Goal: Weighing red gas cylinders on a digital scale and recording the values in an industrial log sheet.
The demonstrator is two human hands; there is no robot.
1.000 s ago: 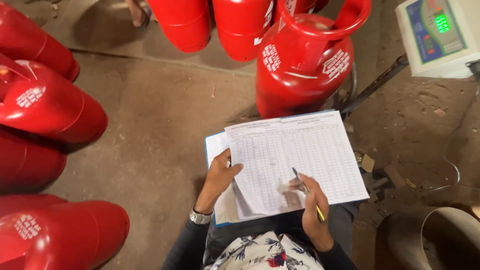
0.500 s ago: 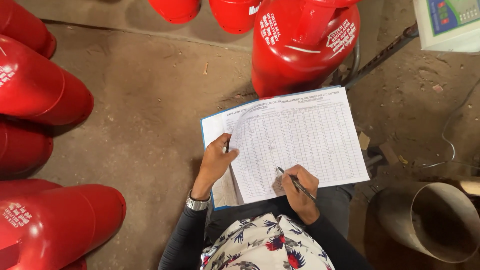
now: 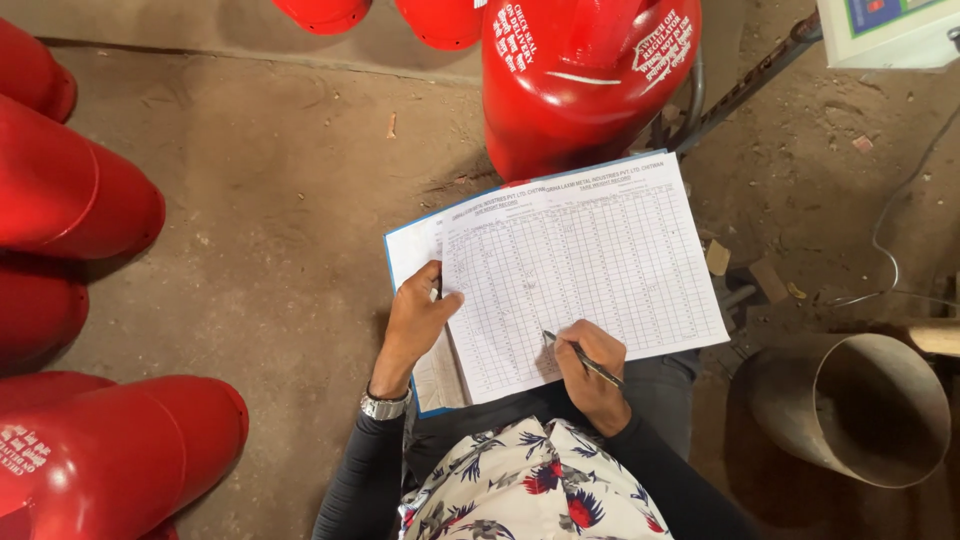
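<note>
Since the earlier frames your view has been tipping downward, so the red gas cylinder [image 3: 590, 80] is sliding toward the top edge, while your right hand [image 3: 590, 375] has shifted from the sheet's lower right corner to its lower middle. You are closing your right grip around a dark pen [image 3: 582, 359], with the tip pressing onto the ruled form [image 3: 590, 265] just up and left of your knuckles. You are curling your left hand [image 3: 415, 320] over the near left edge of that form, thumb lying on the printed grid and fingers tucking underneath, so this grip is clamping the sheet together with the blue-edged pad [image 3: 412, 250] that is showing beyond it. A silver wristwatch [image 3: 385, 404] is sitting on the wrist just behind that grip. Paper and pad are resting across your lap, over the grey trousers and the floral shirt [image 3: 530, 485], between your two hands and stretching away from them toward the cylinder standing just past the form's far edge. More red cylinders [image 3: 70, 200] are lying well off to the left of your left grip on the dirt floor [image 3: 270, 200]. Well off to the right of your pen grip an open metal pipe [image 3: 850, 405] is lying on the ground, and far ahead of it a corner of a pale weighing scale [image 3: 890, 30] is showing.
</note>
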